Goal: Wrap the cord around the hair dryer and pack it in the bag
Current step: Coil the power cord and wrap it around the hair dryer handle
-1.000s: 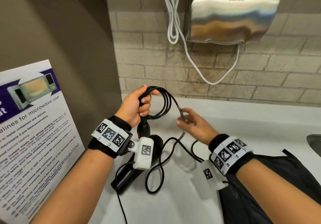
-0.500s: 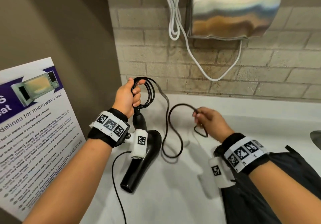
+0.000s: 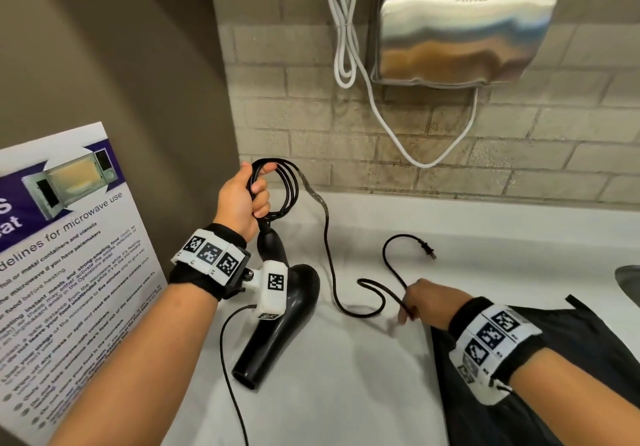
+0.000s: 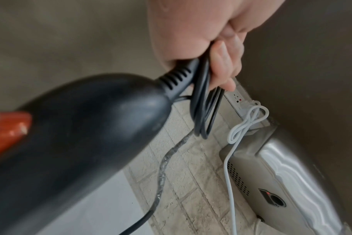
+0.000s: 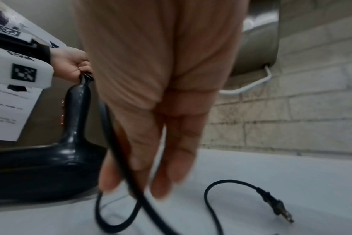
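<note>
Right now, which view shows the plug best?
Right wrist. The plug lies close and sharp on the counter, prongs visible, cord arcing into it. The head view shows it small, beyond the right hand. The left wrist view shows only coils in the left hand, no plug.

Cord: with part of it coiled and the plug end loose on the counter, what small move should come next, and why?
Probably the right hand should carry the slack it holds up to the left hand, adding another loop. The left hand already grips several coils at the hair dryer handle, while the cord and plug trail loose.
</note>
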